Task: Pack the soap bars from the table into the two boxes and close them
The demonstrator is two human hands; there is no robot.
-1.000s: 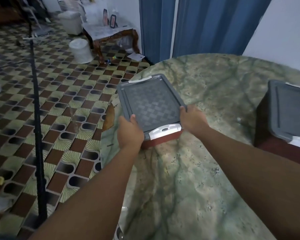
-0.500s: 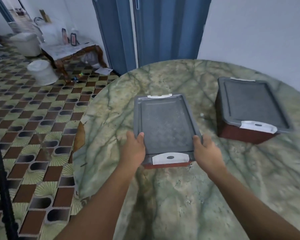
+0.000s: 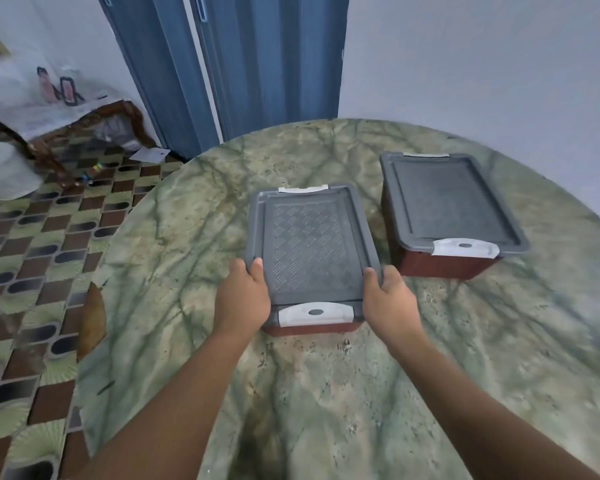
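Two red-brown boxes with grey lids and white latches stand on the round green marble table (image 3: 194,258). The near box (image 3: 309,251) is at the table's middle, lid on. My left hand (image 3: 245,299) grips its left near edge, thumb on the lid. My right hand (image 3: 388,299) grips its right near edge the same way. The second box (image 3: 447,209) stands to the right and a little farther back, lid on, untouched. No soap bars show anywhere on the table.
The table's left edge drops to a patterned tile floor (image 3: 32,258). A low wooden side table (image 3: 66,116) with a white cloth and a white bin (image 3: 4,174) stand at far left. Blue folding doors (image 3: 243,64) and a white wall lie behind the table.
The box in my hands has travelled from the table's left edge toward the middle, closer to the second box. My view has swung right, bringing the second box fully in.
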